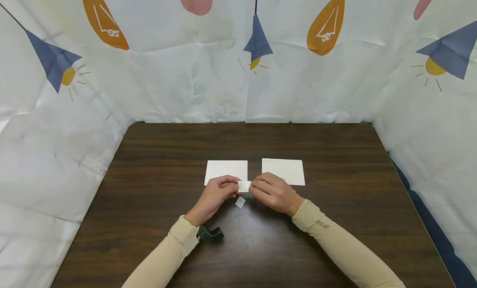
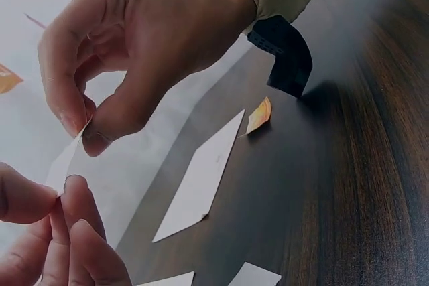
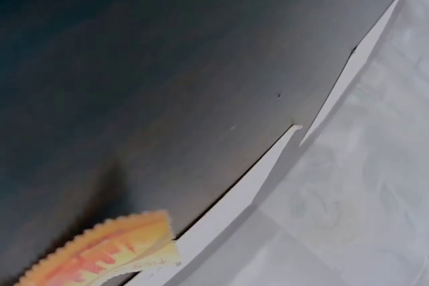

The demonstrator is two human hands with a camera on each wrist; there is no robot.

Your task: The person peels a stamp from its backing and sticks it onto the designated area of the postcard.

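White slip point(image 1: 244, 186), between left hand point(image 1: 216, 193) and right hand point(image 1: 275, 192), pinched

On my feed, the left sleeve point(image 1: 164, 255) at lower left is plain cream; the matching right sleeve point(image 1: 346, 246) carries small dark lettering point(image 1: 322, 224) near its cuff point(image 1: 306, 216). A curved black bracket point(image 2: 289, 51), dotted with holes, sits at the left wrist; the fingers point(image 2: 57, 65) are bare.

Two cards point(image 1: 226, 170), two small white pieces point(image 1: 244, 186), apparently one orange scrap point(image 2: 259, 116).
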